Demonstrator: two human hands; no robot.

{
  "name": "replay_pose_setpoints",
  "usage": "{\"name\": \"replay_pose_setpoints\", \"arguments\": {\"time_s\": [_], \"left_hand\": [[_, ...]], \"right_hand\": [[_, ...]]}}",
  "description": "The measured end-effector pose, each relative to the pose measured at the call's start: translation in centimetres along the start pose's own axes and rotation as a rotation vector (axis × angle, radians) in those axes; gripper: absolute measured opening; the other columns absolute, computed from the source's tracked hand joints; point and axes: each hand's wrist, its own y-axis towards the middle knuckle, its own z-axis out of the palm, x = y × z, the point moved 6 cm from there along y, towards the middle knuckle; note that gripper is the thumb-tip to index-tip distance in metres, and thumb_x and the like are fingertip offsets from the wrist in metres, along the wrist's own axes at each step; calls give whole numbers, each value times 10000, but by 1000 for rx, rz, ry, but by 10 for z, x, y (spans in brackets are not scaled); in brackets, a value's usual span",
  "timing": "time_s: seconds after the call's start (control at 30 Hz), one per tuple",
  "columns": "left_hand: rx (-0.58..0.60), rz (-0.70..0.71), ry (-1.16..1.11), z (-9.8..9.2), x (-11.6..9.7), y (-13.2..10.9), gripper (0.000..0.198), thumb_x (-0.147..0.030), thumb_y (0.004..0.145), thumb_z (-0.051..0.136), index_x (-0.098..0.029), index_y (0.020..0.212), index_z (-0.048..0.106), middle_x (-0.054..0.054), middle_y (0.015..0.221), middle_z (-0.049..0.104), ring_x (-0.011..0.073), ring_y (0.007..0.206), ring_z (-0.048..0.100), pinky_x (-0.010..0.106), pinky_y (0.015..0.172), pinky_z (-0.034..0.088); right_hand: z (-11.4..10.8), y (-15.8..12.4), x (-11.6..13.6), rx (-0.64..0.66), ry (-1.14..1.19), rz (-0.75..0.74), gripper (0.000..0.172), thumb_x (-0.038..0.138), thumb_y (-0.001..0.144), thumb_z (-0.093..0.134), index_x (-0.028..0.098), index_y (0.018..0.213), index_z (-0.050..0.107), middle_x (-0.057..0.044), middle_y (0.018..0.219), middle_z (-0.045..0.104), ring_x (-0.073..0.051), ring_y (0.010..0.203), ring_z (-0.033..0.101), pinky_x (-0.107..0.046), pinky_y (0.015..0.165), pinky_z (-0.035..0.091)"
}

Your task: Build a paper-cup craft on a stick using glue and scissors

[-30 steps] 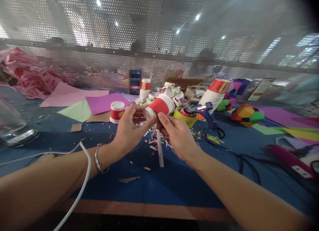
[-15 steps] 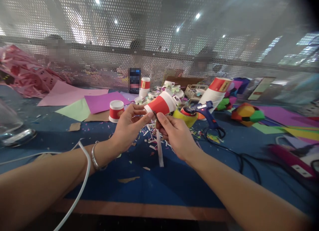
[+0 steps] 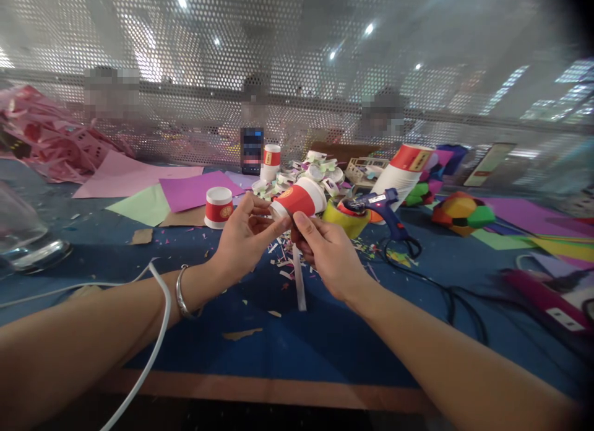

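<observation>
Pinching a paper cup, inside hidden, the left grip is nearly closed, with the right grip unclear.

Centre cup: white with red band, gold print. Right glue gun: dark blue. Far left sheet: pink.

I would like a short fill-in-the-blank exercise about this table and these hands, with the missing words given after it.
1. The left hand holds a white cup with a wide ____ band.
2. The silver bracelet is on the ____ wrist.
3. In the picture, the glue gun is to the ____ of that cup.

Missing words: red; left; right.
</observation>
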Motion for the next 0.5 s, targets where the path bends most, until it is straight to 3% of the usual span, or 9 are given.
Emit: {"name": "replay_pose_setpoints", "arguments": {"time_s": [0.27,0.5], "left_hand": [[-3,-24,-13,0,-1,0,314,-273,817,813,-199,916,525,-19,806,622,91,694,608,251,645,502],[10,73,173,1,-9,0,281,-237,812,807,-190,897,543,-31,746,611,90,657,613,225,600,504]], "right_hand": [[2,-1,4,1,34,31,548,710,871,638,192,708,566,48,578,365,-77,498,278,-275,463,166],[3,1,0,21,51,72,561,729,838,660,190,716,567,49,584,369,-76,505,265,-270,466,153]]}}
